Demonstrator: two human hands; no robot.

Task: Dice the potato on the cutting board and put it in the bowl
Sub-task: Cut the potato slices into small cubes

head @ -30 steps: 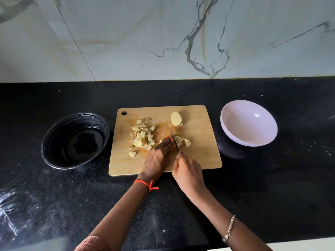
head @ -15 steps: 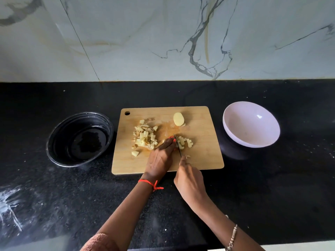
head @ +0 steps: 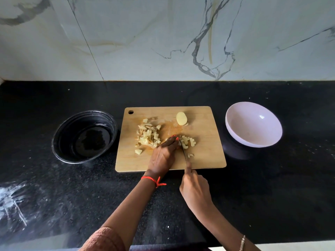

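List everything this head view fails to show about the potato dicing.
- Knife handle: head view, buried in the right hand; only the thin blade shows.
- What the left hand presses: head view, fingers cover it, so the uncut amount is unknown.
- Potato slices at the cutting board's far side: head view, too small to count.
- Black bowl: head view, dark on dark, contents unclear.

Left hand (head: pixel 163 156): red-orange polish on nails (head: pixel 176 139); red thread (head: pixel 153 180) knotted just behind it at the wrist, loose ends trailing. Pinkish knit sleeve (head: pixel 103 240) farther back. Right hand (head: pixel 195 191): pale beaded bracelet (head: pixel 242 242) well behind it
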